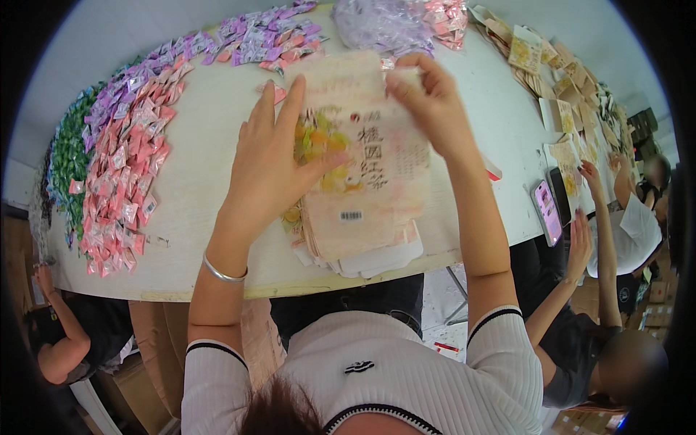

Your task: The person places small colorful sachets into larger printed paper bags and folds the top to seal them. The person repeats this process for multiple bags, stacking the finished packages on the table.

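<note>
A printed paper packaging bag point(370, 163) with fruit pictures, writing and a barcode lies over a stack of similar bags point(315, 239) near the table's front edge. My left hand point(277, 152) rests along its left side, fingers spread, thumb across the printed face. At the bag's upper right corner, the fingers and thumb of my right hand point(427, 100) are closed on a pale edge, slightly blurred. White card or paper pieces point(389, 258) stick out beneath the stack. A small pink sachet point(279, 93) lies just beyond my left fingertips.
Rows of pink sachets point(128, 190), purple sachets point(255, 38) and green sachets point(73, 168) line the table's left and far sides. A clear plastic bag point(380, 24) stands at the back. Rightward are paper bags point(576, 81), a phone point(546, 212) and co-workers' hands point(590, 179).
</note>
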`<act>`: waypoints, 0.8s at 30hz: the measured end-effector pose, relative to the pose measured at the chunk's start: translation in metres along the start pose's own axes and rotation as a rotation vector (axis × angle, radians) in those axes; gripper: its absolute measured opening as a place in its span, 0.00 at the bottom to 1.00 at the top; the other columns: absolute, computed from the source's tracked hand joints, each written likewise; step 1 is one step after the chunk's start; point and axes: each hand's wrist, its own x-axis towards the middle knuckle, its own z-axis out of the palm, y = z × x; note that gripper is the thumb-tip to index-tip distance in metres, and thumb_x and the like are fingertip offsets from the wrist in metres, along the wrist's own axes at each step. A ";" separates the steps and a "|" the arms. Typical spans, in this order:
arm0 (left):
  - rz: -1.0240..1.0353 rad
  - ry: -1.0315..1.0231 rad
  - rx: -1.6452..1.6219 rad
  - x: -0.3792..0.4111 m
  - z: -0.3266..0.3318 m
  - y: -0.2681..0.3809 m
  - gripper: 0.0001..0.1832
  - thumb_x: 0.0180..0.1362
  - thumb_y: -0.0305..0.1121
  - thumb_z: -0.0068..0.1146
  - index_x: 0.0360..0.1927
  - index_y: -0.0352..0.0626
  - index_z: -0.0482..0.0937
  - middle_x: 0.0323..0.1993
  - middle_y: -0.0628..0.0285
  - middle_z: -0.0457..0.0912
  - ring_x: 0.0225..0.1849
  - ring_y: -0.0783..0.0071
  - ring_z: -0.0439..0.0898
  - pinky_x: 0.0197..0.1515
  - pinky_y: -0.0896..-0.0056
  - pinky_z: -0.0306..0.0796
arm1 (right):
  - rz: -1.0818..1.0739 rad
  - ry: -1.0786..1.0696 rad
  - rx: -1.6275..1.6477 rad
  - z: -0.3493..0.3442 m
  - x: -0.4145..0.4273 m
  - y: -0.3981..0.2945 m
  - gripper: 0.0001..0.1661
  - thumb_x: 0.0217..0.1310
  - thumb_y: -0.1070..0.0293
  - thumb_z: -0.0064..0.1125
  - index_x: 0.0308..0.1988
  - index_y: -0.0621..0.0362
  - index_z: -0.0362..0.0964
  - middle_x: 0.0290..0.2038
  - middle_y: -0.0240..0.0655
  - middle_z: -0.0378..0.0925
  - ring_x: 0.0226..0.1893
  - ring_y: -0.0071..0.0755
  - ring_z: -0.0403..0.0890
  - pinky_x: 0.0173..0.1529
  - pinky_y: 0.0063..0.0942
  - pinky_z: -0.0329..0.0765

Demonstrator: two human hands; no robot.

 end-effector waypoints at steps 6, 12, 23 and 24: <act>0.207 0.153 -0.596 0.037 -0.007 0.024 0.56 0.35 0.58 0.62 0.61 0.36 0.47 0.57 0.41 0.53 0.58 0.51 0.57 0.56 0.61 0.56 | -0.302 0.275 0.190 0.030 0.005 -0.069 0.14 0.53 0.63 0.53 0.35 0.62 0.65 0.30 0.30 0.72 0.31 0.19 0.71 0.34 0.17 0.68; -0.038 -0.290 -1.542 0.051 -0.007 0.014 0.48 0.40 0.53 0.61 0.59 0.37 0.51 0.55 0.52 0.58 0.56 0.63 0.62 0.53 0.67 0.62 | -0.676 -0.070 0.069 0.039 0.014 -0.070 0.22 0.49 0.53 0.53 0.36 0.60 0.65 0.31 0.30 0.68 0.29 0.24 0.64 0.36 0.21 0.62; 0.266 -0.595 -1.961 0.052 0.038 -0.020 0.44 0.43 0.55 0.58 0.57 0.37 0.55 0.53 0.56 0.63 0.53 0.68 0.66 0.51 0.67 0.65 | -0.576 -0.098 -0.298 0.030 0.010 -0.050 0.20 0.30 0.59 0.70 0.22 0.56 0.67 0.31 0.29 0.65 0.33 0.25 0.63 0.31 0.19 0.59; 0.251 -0.564 -1.959 0.053 0.036 -0.019 0.43 0.44 0.55 0.57 0.57 0.37 0.56 0.53 0.56 0.64 0.53 0.68 0.67 0.51 0.67 0.66 | -0.569 -0.104 -0.312 0.028 0.010 -0.050 0.18 0.32 0.62 0.70 0.22 0.57 0.68 0.33 0.29 0.65 0.33 0.23 0.63 0.30 0.18 0.60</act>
